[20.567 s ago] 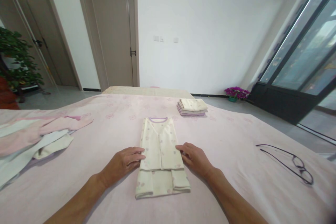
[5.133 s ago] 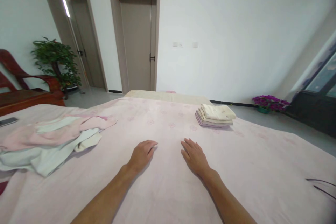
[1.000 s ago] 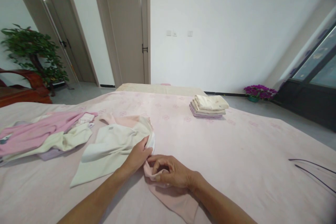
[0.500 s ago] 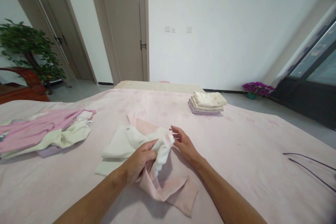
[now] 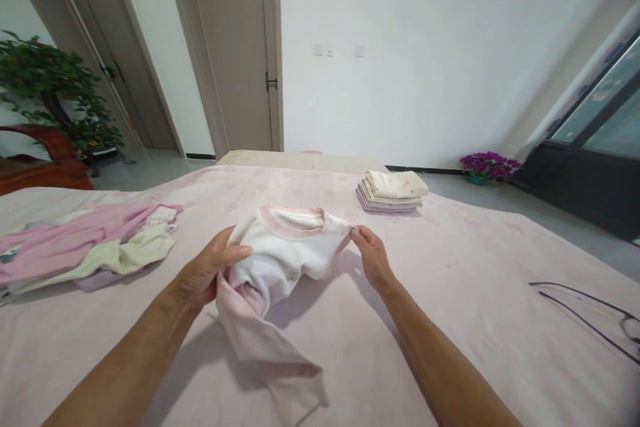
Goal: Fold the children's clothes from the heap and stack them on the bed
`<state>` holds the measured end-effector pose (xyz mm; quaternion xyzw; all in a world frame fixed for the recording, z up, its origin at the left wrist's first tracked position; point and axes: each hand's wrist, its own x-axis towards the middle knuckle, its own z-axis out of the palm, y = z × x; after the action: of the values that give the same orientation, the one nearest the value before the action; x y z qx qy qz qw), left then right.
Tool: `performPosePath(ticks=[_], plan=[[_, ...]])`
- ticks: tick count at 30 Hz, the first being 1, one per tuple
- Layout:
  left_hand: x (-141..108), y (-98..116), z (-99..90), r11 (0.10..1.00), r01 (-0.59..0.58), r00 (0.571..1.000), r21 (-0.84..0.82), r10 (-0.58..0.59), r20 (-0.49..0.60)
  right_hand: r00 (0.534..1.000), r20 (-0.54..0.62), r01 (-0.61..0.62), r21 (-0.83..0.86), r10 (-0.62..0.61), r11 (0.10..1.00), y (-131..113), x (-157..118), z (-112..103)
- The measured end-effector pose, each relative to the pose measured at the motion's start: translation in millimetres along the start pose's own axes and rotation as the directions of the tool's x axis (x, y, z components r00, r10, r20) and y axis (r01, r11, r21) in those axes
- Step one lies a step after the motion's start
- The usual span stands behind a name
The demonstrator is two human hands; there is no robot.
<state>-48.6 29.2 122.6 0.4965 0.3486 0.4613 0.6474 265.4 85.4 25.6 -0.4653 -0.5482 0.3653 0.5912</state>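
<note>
A white and pink long-sleeved top is stretched between my two hands, its pink-trimmed round neckline facing up and away from me. My left hand grips the left shoulder, thumb on top of the white cloth and fingers hidden underneath. At the other shoulder, my right hand pinches the fabric between thumb and fingers. One pink sleeve hangs down from the left side and its cuff end reaches toward me over the bedspread. The other sleeve is mostly hidden behind the right side of the top.
Folded clothes stand in a neat stack at the far right of the pink bedspread. A loose heap of pink and cream clothes lies at the left. Dark-framed glasses rest near the right edge.
The bunched top has been lifted and spread, so its neckline now shows. My hands have moved apart, and my right hand, formerly with fingers loose, now pinches a shoulder.
</note>
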Motion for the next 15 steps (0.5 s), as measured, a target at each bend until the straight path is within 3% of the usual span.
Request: performPosePath(ticks=[3,6,9,11,15], plan=[[4.0,4.9,-23.5,0.97,0.025,0.999,0.241,-0.035,0.036,0.981,-0.137,0.132,-0.035,-0.136,0.991,-34.2,4.6,-16.5],[5.7,-4.2,-36.9,0.893,0.085,0.996,0.442,-0.085,-0.019,0.96,-0.146,0.213,-0.171,-0.238,0.962,-69.8,-0.5,-28.6],[4.5,-16.4,-40.0,0.865,0.137,0.989,0.482,-0.094,-0.112,0.928,-0.098,0.307,-0.345,-0.36,0.887,-100.0,-11.7,-35.2],[2.3,-16.7,-38.7,0.871,0.097,0.986,0.481,-0.02,-0.164,0.896,-0.084,0.362,-0.427,-0.435,0.829,-117.9,-20.2,-36.6],[-8.5,13.6,-34.3,0.887,-0.001,0.963,0.462,0.125,-0.238,0.824,-0.225,0.39,-0.44,-0.52,0.809,-153.9,-39.1,-41.0]])
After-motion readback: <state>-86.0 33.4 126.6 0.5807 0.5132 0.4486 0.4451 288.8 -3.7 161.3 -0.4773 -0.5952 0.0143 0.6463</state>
